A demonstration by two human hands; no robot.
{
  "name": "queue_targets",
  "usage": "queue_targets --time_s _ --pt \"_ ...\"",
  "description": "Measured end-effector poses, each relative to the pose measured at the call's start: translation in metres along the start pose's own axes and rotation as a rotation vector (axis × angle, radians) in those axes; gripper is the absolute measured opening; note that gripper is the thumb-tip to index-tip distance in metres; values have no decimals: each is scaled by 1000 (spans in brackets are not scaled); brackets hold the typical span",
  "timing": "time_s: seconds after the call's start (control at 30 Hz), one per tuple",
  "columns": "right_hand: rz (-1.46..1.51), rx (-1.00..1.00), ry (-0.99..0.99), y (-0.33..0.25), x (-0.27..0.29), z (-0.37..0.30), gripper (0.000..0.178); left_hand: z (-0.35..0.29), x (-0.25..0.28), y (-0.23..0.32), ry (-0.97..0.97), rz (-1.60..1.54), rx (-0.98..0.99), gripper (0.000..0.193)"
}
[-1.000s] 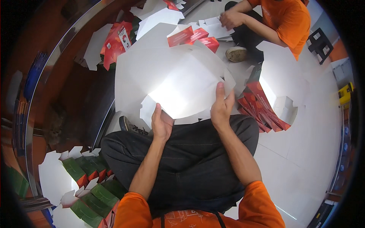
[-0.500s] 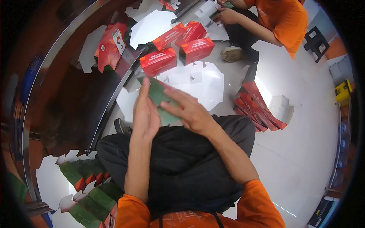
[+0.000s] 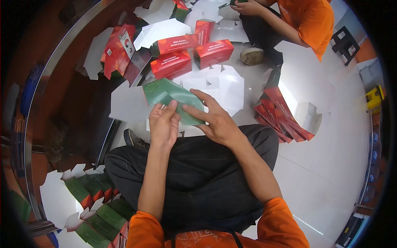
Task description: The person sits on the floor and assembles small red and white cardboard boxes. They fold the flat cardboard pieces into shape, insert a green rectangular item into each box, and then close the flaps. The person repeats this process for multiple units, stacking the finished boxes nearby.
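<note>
Both arms reach out past the lap. The left hand (image 3: 162, 127) bends in, thumb and finger pinching the green box's (image 3: 182, 94) near side. The right hand (image 3: 220, 120) spreads its fingers over the right end. The box is held up over the white card's (image 3: 230, 89) left edge. Its underside is hidden. One second ago, both hands held wide white card instead.

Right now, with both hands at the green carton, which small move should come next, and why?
Probably the left hand should press gently along the fold of the green carton: its fingertips are already at the near side, and the right hand spreads over the right part, so it could steady it. I cannot see whether the fold is locked.
</note>
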State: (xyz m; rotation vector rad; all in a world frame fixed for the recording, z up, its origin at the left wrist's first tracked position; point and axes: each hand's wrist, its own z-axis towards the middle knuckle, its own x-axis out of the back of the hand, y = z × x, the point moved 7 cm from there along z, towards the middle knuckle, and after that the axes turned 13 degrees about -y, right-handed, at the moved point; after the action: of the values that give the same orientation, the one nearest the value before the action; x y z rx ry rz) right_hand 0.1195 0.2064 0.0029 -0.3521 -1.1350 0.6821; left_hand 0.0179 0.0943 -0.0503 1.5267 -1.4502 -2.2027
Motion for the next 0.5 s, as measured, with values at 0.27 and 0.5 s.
queue_targets --time_s 0.27,0.5 --pt "-104 -257 34 15 -7 -8 58 -18 -26 -21 80 321 3 22" --pt "70 -301 -206 20 -43 -10 69 -14 -24 -13 -76 508 72 29"
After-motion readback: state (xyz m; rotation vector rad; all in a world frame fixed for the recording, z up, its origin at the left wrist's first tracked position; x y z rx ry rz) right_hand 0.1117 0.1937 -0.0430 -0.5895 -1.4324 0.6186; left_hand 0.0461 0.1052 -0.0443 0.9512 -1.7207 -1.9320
